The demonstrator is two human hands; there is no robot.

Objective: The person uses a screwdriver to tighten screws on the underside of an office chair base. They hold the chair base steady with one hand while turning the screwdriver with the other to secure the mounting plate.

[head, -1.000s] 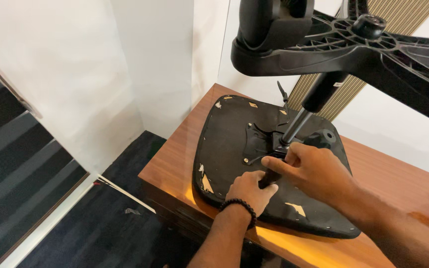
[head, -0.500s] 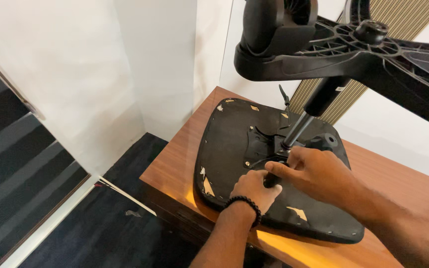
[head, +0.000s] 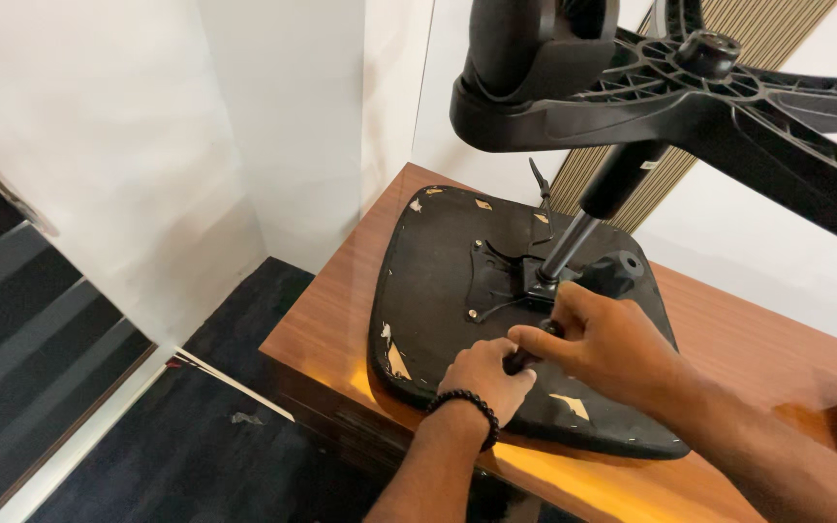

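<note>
An upturned black chair seat [head: 438, 261] lies on a brown wooden table [head: 326, 324], underside up. A metal mounting plate [head: 496, 281] sits at its middle, and a gas cylinder [head: 569, 247] rises from it to the black star base [head: 699, 92] overhead. My left hand [head: 484, 380], with a black bead bracelet at the wrist, is closed in a fist around a short dark handle [head: 520, 360] just below the plate. My right hand [head: 612, 344] grips the same handle from the right, its fingers touching the left hand. The handle's tip is hidden by my fingers.
A black caster [head: 535, 48] hangs on the near arm of the star base, above the seat. White walls stand to the left and behind. A slatted panel [head: 632, 203] leans at the back. Dark striped carpet [head: 41, 368] covers the floor left of the table.
Both hands stay closed on the handle at the same spot by the plate. Only the view has shifted slightly.
</note>
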